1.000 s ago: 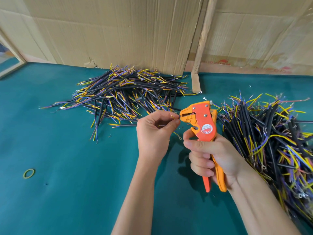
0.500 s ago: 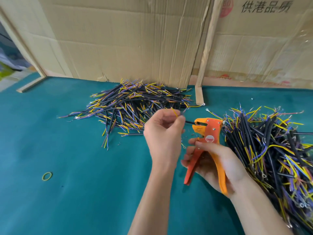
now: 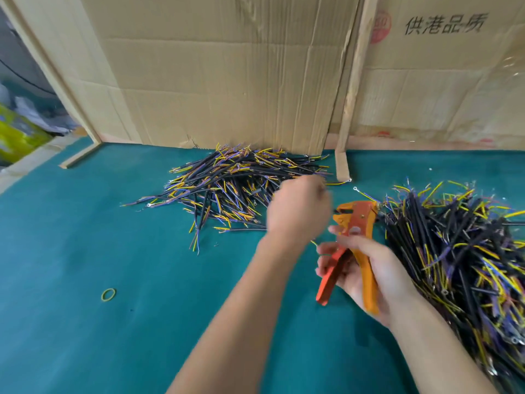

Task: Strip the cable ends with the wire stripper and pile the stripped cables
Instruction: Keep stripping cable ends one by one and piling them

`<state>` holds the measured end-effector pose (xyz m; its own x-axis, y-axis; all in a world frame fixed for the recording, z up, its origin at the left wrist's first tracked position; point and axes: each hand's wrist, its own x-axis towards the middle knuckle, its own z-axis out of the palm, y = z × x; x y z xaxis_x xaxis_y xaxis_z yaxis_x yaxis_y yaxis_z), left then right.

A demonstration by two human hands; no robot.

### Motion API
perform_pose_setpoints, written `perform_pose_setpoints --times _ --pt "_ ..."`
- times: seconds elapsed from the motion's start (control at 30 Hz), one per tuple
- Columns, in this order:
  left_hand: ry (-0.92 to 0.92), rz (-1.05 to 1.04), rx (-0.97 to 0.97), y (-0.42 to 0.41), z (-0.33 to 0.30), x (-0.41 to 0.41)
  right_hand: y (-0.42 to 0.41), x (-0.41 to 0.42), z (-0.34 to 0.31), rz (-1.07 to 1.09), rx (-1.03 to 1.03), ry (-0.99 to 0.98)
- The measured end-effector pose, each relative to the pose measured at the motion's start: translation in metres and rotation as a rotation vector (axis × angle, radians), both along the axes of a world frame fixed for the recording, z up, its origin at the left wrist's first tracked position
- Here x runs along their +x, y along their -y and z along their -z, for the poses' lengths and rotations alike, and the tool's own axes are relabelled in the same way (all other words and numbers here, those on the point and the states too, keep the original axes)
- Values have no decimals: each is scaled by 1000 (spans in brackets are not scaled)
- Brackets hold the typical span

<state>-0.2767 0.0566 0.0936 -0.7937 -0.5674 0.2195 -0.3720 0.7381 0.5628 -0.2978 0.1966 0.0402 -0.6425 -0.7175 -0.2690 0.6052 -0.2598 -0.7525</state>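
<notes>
The stripper [image 3: 355, 223] sits in the right hand [image 3: 366, 274], fingers curled round its orange handles, which stand spread apart; its head points toward the back of the table, just beside the right pile [image 3: 460, 251] of cables. The left hand [image 3: 298, 206] is blurred, raised over the near edge of the left pile [image 3: 238, 186]; its fingers look curled, but whether they hold a cable I cannot tell. Both piles lie on the green table [image 3: 85, 322], well apart. A rubber band [image 3: 108, 294] lies alone to the left. Cardboard [image 3: 227, 81] stands behind.
</notes>
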Motion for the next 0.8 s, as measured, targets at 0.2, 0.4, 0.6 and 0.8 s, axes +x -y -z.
perform_pose_setpoints --times 0.2,0.4,0.6,0.8 --pt "63 -125 -114 45 68 60 -4 -6 5 -7 -2 -8" --pt "-181 -227 -151 35 80 64 -6 -2 2 -29 -3 -42" --pt "-343 -217 -23 -4 57 42 -10 -10 0 -25 -44 -70" --pt "-463 -169 126 -36 70 33 -14 -16 -1 102 -242 -63"
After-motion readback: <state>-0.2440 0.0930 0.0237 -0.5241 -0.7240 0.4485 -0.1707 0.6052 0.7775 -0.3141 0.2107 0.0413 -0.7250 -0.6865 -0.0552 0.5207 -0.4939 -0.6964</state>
